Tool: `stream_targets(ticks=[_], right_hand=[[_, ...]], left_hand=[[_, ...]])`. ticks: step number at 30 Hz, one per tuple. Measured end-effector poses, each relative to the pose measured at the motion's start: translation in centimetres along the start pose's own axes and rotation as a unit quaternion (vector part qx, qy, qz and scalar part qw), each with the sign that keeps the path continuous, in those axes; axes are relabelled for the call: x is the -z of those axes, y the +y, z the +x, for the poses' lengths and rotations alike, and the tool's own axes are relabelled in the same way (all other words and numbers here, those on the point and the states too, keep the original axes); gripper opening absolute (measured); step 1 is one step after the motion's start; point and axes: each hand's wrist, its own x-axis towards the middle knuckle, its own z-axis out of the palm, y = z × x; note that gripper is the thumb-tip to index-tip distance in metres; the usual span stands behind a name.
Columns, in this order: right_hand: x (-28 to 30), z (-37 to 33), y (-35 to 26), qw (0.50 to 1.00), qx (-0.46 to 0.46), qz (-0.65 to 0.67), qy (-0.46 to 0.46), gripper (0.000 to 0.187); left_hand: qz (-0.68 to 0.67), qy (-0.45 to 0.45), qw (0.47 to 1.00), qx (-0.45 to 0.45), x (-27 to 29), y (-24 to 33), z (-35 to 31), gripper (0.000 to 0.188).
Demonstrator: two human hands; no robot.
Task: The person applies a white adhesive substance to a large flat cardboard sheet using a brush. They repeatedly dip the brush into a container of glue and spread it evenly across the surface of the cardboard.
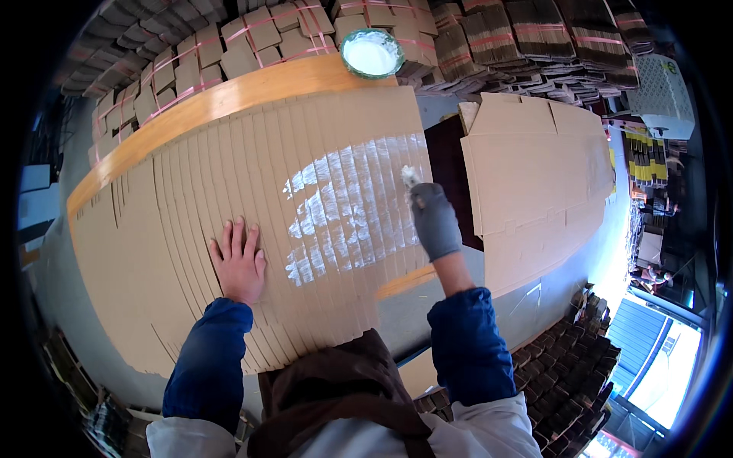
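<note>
Overlapping brown cardboard sheets (191, 175) lie fanned out across a wooden table (275, 80). Streaks of white paste (343, 206) cover their right-hand edges. My bare left hand (239, 263) rests flat on the sheets with its fingers spread, left of the paste. In a grey glove, my right hand (435, 221) grips a brush (410, 177) by its handle. White-coated bristles are at the right edge of the pasted area; whether they touch the cardboard I cannot tell. A green-rimmed bowl of white paste (372, 53) stands at the table's far right corner.
Flat cardboard pieces (534, 175) are stacked to the right, past a dark gap. Bundles of cardboard tied with pink strapping (252, 34) line the far side. More dark stacked cardboard (561, 374) sits at the lower right, near a bright doorway (657, 359).
</note>
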Motion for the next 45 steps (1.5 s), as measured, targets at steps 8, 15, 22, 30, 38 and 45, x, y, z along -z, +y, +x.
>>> stream_targets(ticks=[8, 15, 22, 30, 38, 45], right_hand=[[-0.1, 6.1, 5.4, 0.992, 0.068, 0.04, 0.1, 0.01], [0.5, 7.3, 4.7, 0.989, 0.06, 0.087, 0.104, 0.01], [0.5, 8.5, 2.6, 0.992, 0.068, 0.077, 0.074, 0.011], [0.0, 10.3, 3.5, 0.993, 0.078, 0.028, 0.08, 0.013], [0.8, 5.4, 5.4, 0.992, 0.056, 0.087, 0.076, 0.012], [0.9, 2.4, 6.2, 0.987, 0.066, 0.116, 0.093, 0.008]], left_hand=[[-0.012, -0.013, 1.0, -0.005, 0.3, 0.4, 0.1, 0.055], [-0.008, 0.004, 1.0, -0.006, 0.0, 0.1, 0.2, 0.055], [-0.003, -0.002, 1.0, -0.009, 0.0, -0.2, -0.3, 0.055], [-0.006, 0.008, 1.0, -0.013, -0.1, 0.0, 0.0, 0.056], [-0.002, 0.005, 1.0, -0.01, -0.2, -0.1, -0.1, 0.055], [0.005, -0.007, 1.0, -0.006, 0.0, 0.2, -0.1, 0.054]])
